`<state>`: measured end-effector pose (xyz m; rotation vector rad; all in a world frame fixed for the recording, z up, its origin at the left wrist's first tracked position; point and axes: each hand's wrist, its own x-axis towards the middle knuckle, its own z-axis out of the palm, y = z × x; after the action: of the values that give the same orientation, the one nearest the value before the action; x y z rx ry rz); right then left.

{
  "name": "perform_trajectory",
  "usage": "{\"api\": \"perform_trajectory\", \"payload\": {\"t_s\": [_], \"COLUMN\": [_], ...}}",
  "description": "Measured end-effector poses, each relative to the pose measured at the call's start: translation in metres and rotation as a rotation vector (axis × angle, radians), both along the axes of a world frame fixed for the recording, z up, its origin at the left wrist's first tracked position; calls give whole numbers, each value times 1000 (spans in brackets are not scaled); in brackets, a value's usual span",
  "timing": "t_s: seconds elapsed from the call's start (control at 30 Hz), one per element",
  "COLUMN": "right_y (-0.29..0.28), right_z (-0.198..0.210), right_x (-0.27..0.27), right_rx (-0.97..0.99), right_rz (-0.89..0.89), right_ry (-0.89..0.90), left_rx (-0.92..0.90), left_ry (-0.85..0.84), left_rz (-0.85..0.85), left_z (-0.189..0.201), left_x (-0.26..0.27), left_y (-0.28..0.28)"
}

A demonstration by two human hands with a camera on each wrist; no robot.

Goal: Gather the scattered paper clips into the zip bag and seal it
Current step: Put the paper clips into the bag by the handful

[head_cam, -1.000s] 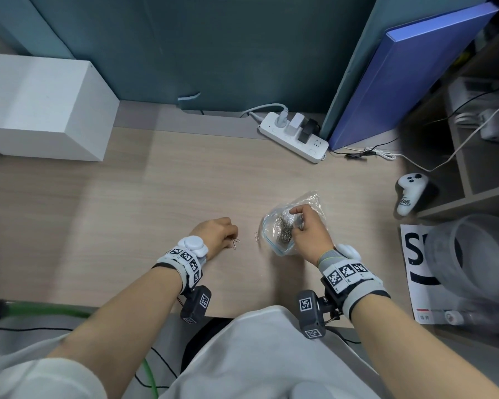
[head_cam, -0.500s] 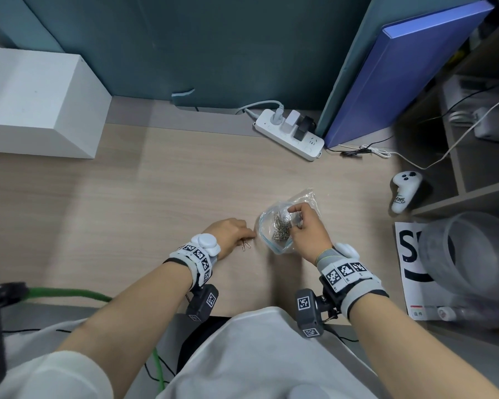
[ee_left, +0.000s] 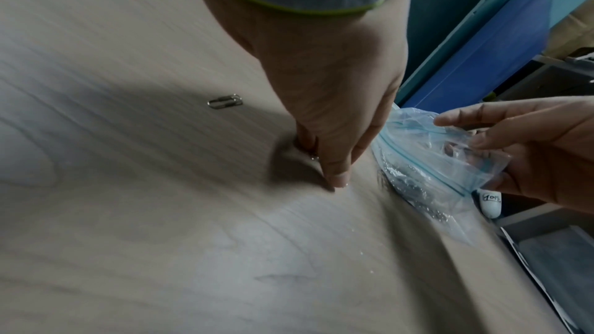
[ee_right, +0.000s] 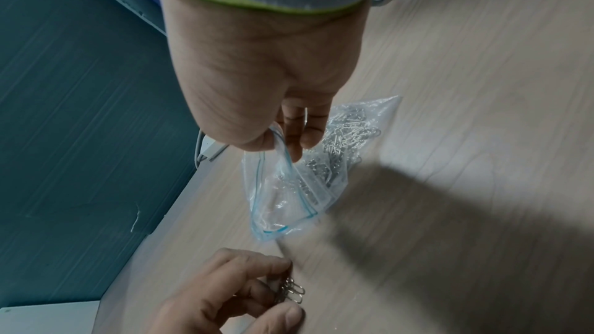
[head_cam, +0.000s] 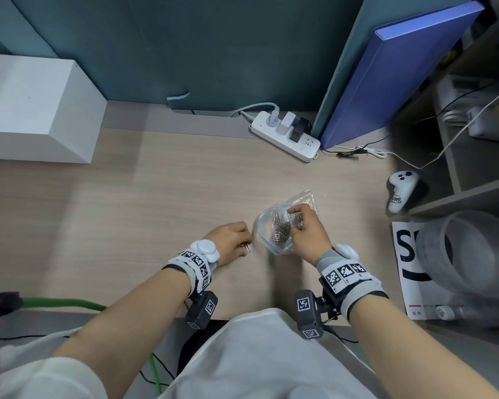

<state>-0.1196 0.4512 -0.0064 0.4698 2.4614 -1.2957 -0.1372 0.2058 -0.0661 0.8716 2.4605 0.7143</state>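
Pinching the blue-striped rim of the clear zip bag (head_cam: 274, 246) between curled thumb and fingers, right hand (head_cam: 307, 233) propping its mouth agape over the wooden desk (head_cam: 144, 197); heap of silver paper clips (head_cam: 280, 230) already inside. Just beside that mouth, left hand (head_cam: 231, 240) with fingers curled around a small bunch of clips (ee_right: 291, 290), fingertips down on the wood. One loose paper clip (ee_left: 225, 101) lying flat on the desk near the left hand. White power strip (head_cam: 285, 135) well apart at the desk's far edge.

Clips in left hand (ee_right: 231, 296): fingers cover most, count unclear.
Zip bag (head_cam: 280, 226): right hand (head_cam: 307, 231) hides its right side.
Printed sheet (head_cam: 404, 254), right edge: lettering cut off.
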Motion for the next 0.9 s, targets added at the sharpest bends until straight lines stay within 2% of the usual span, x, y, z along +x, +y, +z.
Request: {"api": "perform_trajectory", "payload": {"t_s": [0.37,0.53,0.6,0.7,0.8,0.9], "right_y": [0,-1,-1,-2,-5,-6], "right_z": [-2,-4,-4,-3,-5,-4], "right_x": [0,-1,-1,0,1,0], "right_rx": [-1,-21,-23,-15,-19,-18], "right_rz": [-2,3,0,0,8,17], "right_ry": [-10,-5,-6,-10,1,12], "left_rx": [-218,-322,-239,19,247,279], "left_ry": [151,73,14,-4,-76,-118], "left_rz": [-86,-46,104,387,360,315], "left_z": [3,1,7,23,42,49], "left_x": [0,-2,-6,-13,-16,-18], "left_y": [8,8,6,14,42,54]}}
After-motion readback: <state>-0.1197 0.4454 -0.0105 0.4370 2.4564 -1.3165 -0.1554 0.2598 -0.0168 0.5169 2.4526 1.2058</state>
